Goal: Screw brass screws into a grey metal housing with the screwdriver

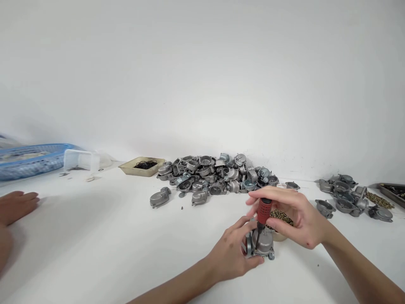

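My left hand [234, 249] is wrapped around the left side of a grey metal carburetor [265, 241] at the front of the table. From above, my right hand [292, 211] grips a red and black screwdriver [264, 212], its thumb and fingers around the handle. The shaft points down along the carburetor's rounded cover, with the tip at the near lower edge; whether a screw sits under it is too small to tell. Just behind, partly hidden by my right hand, stands a small dish of brass-coloured screws [281, 217].
Grey metal castings [205, 171] are heaped along the wall, and a smaller group [343, 196] lies right. A tray of black rings [125, 168], a tipped white container [77, 159] and a blue basket [41, 162] stand left. Another person's hand [19, 207] rests at the left edge.
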`<action>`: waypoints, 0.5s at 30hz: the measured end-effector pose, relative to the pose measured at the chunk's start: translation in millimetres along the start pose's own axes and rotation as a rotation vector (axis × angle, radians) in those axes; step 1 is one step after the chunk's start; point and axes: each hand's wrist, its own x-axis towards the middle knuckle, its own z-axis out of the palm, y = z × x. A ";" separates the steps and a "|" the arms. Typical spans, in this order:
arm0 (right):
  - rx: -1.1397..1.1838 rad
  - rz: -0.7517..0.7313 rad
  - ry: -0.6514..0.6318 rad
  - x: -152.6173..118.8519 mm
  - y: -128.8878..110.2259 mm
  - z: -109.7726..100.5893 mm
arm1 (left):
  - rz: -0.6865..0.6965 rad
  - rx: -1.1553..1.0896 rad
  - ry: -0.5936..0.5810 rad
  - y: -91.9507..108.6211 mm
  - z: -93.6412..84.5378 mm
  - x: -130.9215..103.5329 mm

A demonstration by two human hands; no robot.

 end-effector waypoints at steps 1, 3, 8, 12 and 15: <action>0.014 0.006 -0.005 0.0 -0.1 -0.7 | 0.007 0.042 -0.005 -0.8 0.0 0.2; -0.061 -0.015 0.029 -0.2 2.5 -2.0 | 0.019 0.143 -0.011 -2.9 0.3 0.6; -0.171 -0.015 0.046 -1.3 6.5 -4.4 | 0.015 0.273 0.009 -6.3 2.0 0.6; 0.032 0.050 -0.042 -2.4 2.9 -6.4 | 0.079 0.283 0.052 -7.6 1.9 0.3; -0.162 -0.039 0.004 -3.0 3.8 -6.7 | 0.112 0.276 0.081 -8.7 1.4 0.6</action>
